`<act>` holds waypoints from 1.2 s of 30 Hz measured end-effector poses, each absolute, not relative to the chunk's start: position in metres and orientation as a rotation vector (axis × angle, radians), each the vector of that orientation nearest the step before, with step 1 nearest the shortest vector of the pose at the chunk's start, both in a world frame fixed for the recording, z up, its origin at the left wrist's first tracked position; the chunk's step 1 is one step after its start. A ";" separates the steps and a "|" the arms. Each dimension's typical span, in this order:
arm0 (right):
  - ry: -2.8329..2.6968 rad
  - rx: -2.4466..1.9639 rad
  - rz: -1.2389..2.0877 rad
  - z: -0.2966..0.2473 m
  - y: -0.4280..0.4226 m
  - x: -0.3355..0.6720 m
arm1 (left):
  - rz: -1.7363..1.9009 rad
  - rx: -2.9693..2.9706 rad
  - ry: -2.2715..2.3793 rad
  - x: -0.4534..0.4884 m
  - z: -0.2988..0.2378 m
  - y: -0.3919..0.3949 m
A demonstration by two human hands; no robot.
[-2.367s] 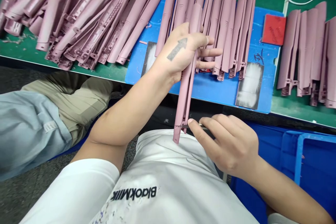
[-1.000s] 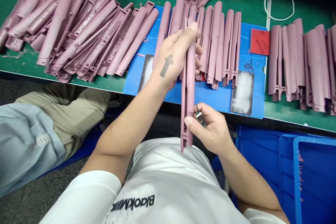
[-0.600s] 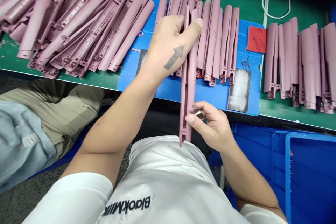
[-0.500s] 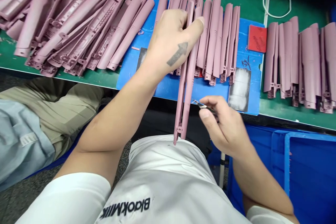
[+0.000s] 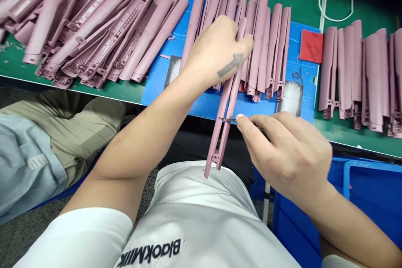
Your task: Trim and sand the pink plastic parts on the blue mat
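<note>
While the left hand [image 5: 221, 52] grips its upper half and the right hand [image 5: 287, 150] pinches a thin tool [image 5: 231, 120] at its long gap, one pink casing [image 5: 215, 136] slants at frame centre, probably light, stiff, slightly slippery plastic, best held by its outer sides.

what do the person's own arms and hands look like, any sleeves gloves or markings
The left hand is ungloved, with a dark grey arrow mark pointing toward the thumb. The right hand is ungloved too. A short white left sleeve shows; only the right sleeve's edge is visible.
</note>
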State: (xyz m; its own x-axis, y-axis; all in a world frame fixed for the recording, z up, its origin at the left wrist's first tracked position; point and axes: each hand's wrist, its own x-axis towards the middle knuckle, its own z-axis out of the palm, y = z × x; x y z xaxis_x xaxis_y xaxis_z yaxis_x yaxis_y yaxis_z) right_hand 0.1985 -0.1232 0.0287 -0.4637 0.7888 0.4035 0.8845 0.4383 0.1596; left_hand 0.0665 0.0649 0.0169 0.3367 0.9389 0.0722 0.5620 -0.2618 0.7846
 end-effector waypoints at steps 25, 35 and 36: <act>-2.563 -1.340 -0.202 0.025 -0.152 0.189 | 0.533 1.977 1.378 0.072 0.009 0.074; -2.584 -1.311 -0.178 0.024 -0.161 0.185 | 0.499 1.996 1.375 0.072 0.012 0.072; -2.594 -1.304 -0.176 0.024 -0.162 0.184 | 0.489 1.998 1.379 0.072 0.013 0.072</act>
